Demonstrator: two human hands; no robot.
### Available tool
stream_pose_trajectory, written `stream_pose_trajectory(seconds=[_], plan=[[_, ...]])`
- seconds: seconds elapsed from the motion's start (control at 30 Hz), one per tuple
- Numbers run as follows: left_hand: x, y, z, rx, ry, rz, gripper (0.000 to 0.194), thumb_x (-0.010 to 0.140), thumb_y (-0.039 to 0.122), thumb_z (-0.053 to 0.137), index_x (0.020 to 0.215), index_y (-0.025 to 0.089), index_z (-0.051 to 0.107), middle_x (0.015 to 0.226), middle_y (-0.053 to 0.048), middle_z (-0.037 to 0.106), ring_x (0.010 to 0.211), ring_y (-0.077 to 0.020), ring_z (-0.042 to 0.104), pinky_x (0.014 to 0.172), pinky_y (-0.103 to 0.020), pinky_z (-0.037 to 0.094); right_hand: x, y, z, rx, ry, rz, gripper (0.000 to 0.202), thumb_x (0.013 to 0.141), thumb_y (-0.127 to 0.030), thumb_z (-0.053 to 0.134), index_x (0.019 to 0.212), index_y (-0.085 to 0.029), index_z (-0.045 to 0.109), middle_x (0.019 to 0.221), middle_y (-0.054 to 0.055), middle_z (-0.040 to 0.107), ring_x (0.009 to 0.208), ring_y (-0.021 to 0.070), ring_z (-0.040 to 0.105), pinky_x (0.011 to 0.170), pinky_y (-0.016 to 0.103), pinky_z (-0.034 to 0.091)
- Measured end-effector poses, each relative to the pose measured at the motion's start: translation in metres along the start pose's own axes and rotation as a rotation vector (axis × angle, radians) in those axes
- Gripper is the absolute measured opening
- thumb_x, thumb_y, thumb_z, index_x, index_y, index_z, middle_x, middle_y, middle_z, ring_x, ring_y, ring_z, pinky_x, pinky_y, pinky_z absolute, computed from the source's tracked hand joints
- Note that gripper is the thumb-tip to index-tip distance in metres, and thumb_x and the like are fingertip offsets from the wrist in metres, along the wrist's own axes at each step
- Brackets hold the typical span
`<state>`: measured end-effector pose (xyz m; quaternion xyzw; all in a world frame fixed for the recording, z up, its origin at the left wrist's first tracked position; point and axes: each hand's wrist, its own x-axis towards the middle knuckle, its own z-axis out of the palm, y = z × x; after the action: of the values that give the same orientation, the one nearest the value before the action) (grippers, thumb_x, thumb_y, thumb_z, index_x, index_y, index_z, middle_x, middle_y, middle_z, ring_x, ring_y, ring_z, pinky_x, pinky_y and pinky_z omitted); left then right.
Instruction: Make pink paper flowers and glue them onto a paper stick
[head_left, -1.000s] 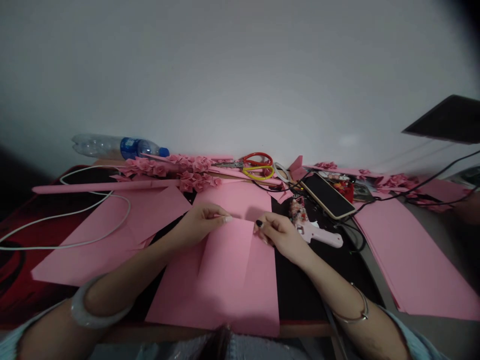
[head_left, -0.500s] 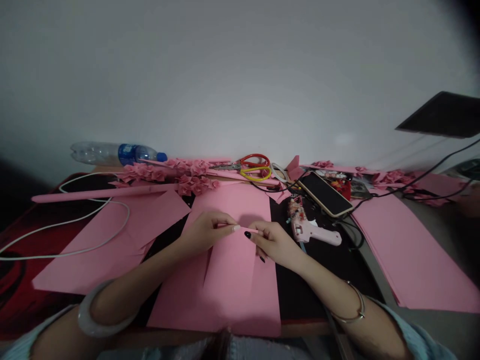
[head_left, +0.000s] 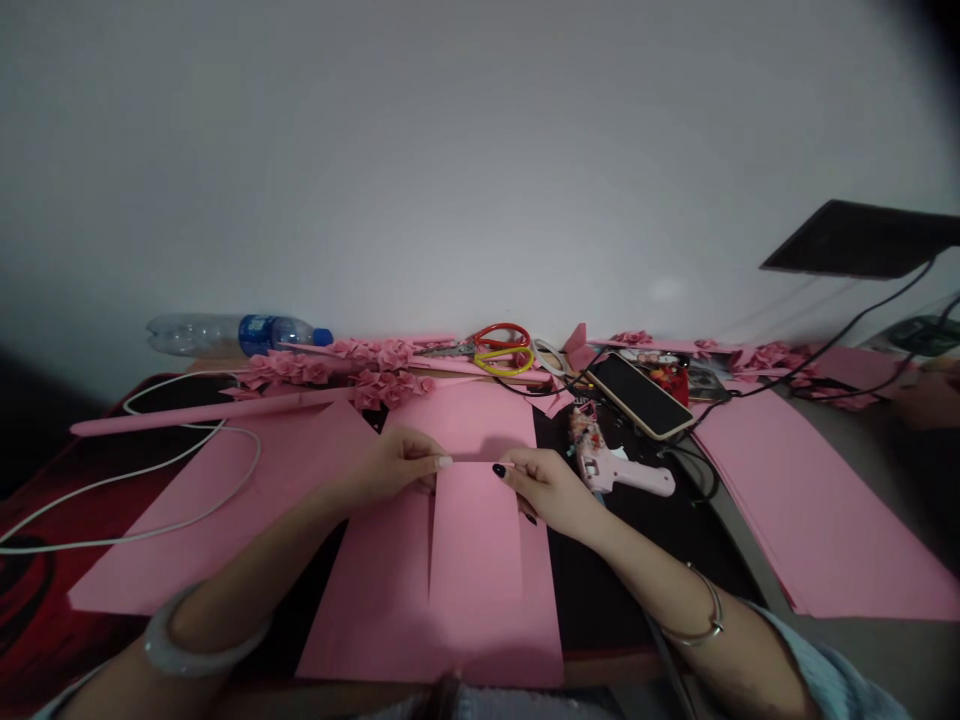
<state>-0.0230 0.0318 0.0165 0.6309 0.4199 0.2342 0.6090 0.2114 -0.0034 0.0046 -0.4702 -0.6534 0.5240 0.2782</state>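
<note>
A narrow piece of pink paper (head_left: pixel 476 530) stands raised above a larger pink sheet (head_left: pixel 367 630) on the table. My left hand (head_left: pixel 394 468) pinches its top left corner between thumb and fingers. At the top right corner, my right hand (head_left: pixel 546 490) grips the same piece, the dark-nailed thumb on the near side. The top edge stretches straight between both hands. Some fingers of each hand are hidden behind the paper.
A pink glue gun (head_left: pixel 619 470) and a phone (head_left: pixel 640 395) lie right of my hands. Scissors (head_left: pixel 504 350), paper flowers (head_left: pixel 390 385) and a plastic bottle (head_left: pixel 202 333) line the wall. Pink sheets (head_left: pixel 825 510) are stacked right; a white cable (head_left: pixel 150 460) loops left.
My left hand has moved left along the paper's top edge, so the hands are farther apart. The paper, slightly curved before, is now flatter and squarer to me. The camera view has shifted slightly.
</note>
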Motion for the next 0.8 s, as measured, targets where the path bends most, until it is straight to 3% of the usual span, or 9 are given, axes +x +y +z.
stream_pose_trajectory(seconds=[0.13,0.3,0.43,0.6,0.7,0.8], plan=[[0.000,0.000,-0.011,-0.094,0.121,-0.095,0.019,0.076,0.034,0.068,0.073,0.016,0.065,0.067,-0.001,0.069,0.068,-0.0181,0.065,0.070,-0.031,0.052,0.002,0.002,-0.006,0.090,0.066,0.019,0.032,0.089,-0.044,0.053,0.069,-0.019,0.048,0.041,-0.010,0.038,0.032,0.0060,0.035,0.035,0.018,0.025],[0.002,0.001,-0.011,-0.207,0.293,-0.047,0.019,0.077,0.037,0.067,0.085,0.019,0.068,0.088,-0.004,0.072,0.083,-0.0206,0.068,0.076,-0.031,0.053,0.004,0.001,-0.009,0.235,0.119,0.042,0.033,0.086,-0.046,0.057,0.070,-0.018,0.050,0.041,-0.011,0.037,0.031,0.0048,0.031,0.034,0.018,0.019],[0.000,-0.002,0.005,-0.144,0.148,-0.022,0.038,0.085,0.045,0.057,0.119,0.028,0.063,0.115,-0.005,0.065,0.083,-0.0169,0.063,0.072,-0.030,0.053,0.002,-0.005,-0.004,0.313,0.091,0.084,0.030,0.083,-0.045,0.061,0.083,-0.016,0.058,0.043,-0.011,0.041,0.030,0.0043,0.031,0.032,0.017,0.021],[-0.001,-0.008,0.015,-0.066,0.098,-0.015,0.038,0.085,0.044,0.057,0.109,0.017,0.067,0.098,-0.006,0.067,0.074,-0.0160,0.060,0.066,-0.027,0.050,0.001,-0.008,-0.001,0.512,0.095,0.079,0.035,0.080,-0.033,0.062,0.111,-0.018,0.061,0.049,-0.009,0.048,0.031,0.0058,0.039,0.033,0.017,0.032],[-0.001,-0.008,0.014,-0.156,0.096,-0.035,0.038,0.085,0.042,0.058,0.111,0.016,0.066,0.101,-0.008,0.068,0.086,-0.0198,0.063,0.073,-0.030,0.052,0.001,-0.007,-0.002,0.687,0.070,0.079,0.034,0.072,-0.019,0.058,0.105,-0.017,0.067,0.058,-0.005,0.056,0.039,0.0066,0.046,0.039,0.019,0.041],[0.000,-0.008,0.013,-0.195,0.097,0.016,0.035,0.086,0.041,0.059,0.110,0.017,0.067,0.106,-0.009,0.069,0.100,-0.0237,0.062,0.081,-0.033,0.052,0.001,-0.008,-0.003,0.744,0.045,0.085,0.043,0.062,-0.012,0.054,0.102,-0.017,0.070,0.070,-0.002,0.062,0.043,0.0064,0.048,0.041,0.019,0.043]])
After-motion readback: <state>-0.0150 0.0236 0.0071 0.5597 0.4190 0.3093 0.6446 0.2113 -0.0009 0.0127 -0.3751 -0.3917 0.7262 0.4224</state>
